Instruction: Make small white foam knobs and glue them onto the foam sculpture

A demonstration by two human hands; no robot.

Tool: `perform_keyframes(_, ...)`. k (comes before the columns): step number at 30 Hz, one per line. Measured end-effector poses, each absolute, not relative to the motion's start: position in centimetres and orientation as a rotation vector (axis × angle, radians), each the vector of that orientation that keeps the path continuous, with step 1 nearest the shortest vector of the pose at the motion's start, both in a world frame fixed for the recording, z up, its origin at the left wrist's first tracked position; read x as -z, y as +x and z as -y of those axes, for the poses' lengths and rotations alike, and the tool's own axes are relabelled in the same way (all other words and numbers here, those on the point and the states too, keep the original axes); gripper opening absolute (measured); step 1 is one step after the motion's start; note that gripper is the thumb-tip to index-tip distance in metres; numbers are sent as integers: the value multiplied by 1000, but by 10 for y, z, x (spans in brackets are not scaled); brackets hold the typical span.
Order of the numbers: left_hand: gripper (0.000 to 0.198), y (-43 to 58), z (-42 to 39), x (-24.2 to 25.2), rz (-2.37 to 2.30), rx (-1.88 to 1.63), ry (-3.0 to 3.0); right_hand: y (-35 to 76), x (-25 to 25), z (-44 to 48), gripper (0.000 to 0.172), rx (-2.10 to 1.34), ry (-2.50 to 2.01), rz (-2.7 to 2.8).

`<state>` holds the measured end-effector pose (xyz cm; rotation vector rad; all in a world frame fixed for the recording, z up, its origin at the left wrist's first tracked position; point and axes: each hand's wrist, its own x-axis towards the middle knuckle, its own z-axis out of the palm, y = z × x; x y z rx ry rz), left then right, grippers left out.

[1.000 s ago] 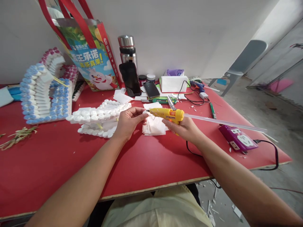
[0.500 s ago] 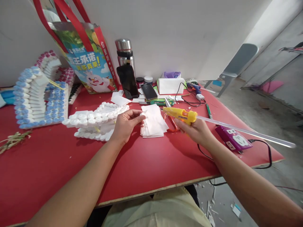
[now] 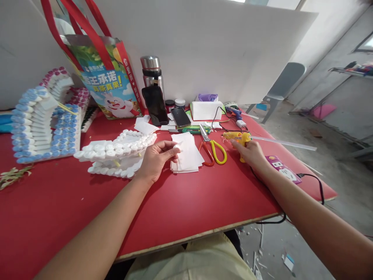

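My left hand (image 3: 159,161) is closed in a pinch on a small white piece of paper (image 3: 177,147), just over the left edge of a stack of white paper sheets (image 3: 189,157). Further right, my right hand (image 3: 254,155) grips a yellow hot glue gun (image 3: 232,135), held low at the table with its nozzle toward the left. A long clear glue stick (image 3: 285,144) sticks out of its back. Between the stack and the glue gun lie scissors (image 3: 218,151) with one red and one yellow handle. Left of my left hand is a white model of rolled paper pieces (image 3: 109,149).
Blue-and-white paper models (image 3: 32,128) and a shopping bag (image 3: 116,89) stand at the left. Behind are a steel flask (image 3: 150,64), a leaning phone (image 3: 155,105), another phone (image 3: 180,116) and a green cutter (image 3: 195,130). A purple power socket (image 3: 284,171) with its cord sits at the right edge.
My right hand has carried the glue gun right and down toward the table, uncovering the scissors. My left hand keeps its pinch in nearly the same place. The view has shifted slightly.
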<state>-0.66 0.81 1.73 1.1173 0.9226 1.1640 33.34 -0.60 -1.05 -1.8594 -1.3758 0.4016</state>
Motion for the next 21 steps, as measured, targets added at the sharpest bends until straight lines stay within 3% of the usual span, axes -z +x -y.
perform_keyframes(7,38,-8,-8,-22,-896,-1148,1033,334,1,20,50,-205,-2050,1632)
perform_keyframes(13,35,-8,-6,-23,-868,-1134,1015,306,-44,101,43,31,-2107,1864)
perform_keyframes(17,33,-6,-4,-23,-880,-1108,1043,253,-79,116,31,-341,-1643,1910)
perform_keyframes(21,36,-5,-3,-22,-887,-1091,1076,204,-80,59,32,-614,-1380,1773)
